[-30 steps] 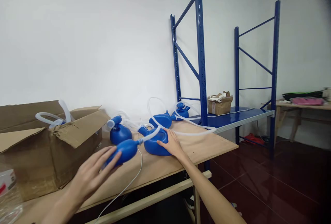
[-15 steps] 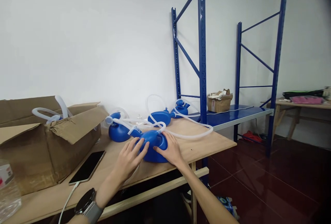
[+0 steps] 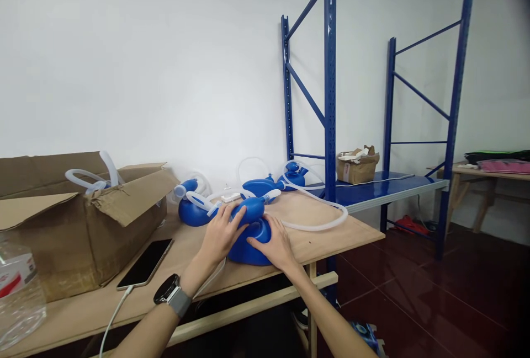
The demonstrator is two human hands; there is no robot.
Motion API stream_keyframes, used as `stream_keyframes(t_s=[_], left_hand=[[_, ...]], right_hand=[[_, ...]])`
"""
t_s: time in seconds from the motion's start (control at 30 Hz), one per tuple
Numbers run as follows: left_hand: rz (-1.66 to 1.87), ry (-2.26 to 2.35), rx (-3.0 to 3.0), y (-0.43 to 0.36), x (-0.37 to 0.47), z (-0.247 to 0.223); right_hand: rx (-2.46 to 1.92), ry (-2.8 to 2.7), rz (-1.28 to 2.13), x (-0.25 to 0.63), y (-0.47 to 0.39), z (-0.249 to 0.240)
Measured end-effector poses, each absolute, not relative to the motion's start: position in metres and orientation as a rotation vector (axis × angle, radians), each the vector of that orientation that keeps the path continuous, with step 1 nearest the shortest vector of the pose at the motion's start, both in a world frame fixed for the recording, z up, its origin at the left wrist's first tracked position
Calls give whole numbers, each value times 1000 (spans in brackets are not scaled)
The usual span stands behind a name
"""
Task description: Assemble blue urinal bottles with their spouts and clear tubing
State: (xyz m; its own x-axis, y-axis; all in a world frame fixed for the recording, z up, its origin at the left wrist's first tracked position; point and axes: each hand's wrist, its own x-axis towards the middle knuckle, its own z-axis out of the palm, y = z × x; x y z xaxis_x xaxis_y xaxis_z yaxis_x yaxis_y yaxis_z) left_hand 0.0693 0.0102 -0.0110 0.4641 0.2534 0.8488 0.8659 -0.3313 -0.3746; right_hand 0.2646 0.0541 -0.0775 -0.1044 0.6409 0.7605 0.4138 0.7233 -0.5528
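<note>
A blue plastic urinal bottle (image 3: 248, 253) stands near the table's front edge. My right hand (image 3: 279, 243) is wrapped round its right side and handle, thumb across the front. My left hand (image 3: 221, 236) grips a rounded blue head piece (image 3: 253, 209) above the bottle, fingers on top and thumb beneath. From the right end of that piece runs a white corrugated tube (image 3: 272, 195). Whether the piece touches the bottle's neck is hidden. Behind my left hand sits another blue bottle (image 3: 192, 213) with a white tube.
More blue bottles (image 3: 295, 180) with tubes lie at the back of the table (image 3: 348, 231). An open cardboard box (image 3: 124, 236), a phone (image 3: 144, 263) on a cable and a clear plastic bottle (image 3: 20, 297) are at left. A blue shelf rack (image 3: 330, 99) rises on the right.
My left hand has raised the blue head piece and turned it, so its tube end now points right. My right hand stays on the bottle. The view has shifted slightly left.
</note>
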Motion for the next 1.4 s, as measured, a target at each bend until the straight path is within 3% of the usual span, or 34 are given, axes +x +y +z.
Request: stream_keyframes(t_s=[0.53,0.97,1.4], left_hand=[[-1080,-1163,-1981,-2,58,-3],[-1242,-1673,-2015,-54,-53,-62],[-1221,-1670,-2088,-57,-27,-43]], right_hand=[[-843,-1719,172,261,48,-74],[-663,-1699,134,266,23,-42],[-600,-1365,-66,304,22,-1]])
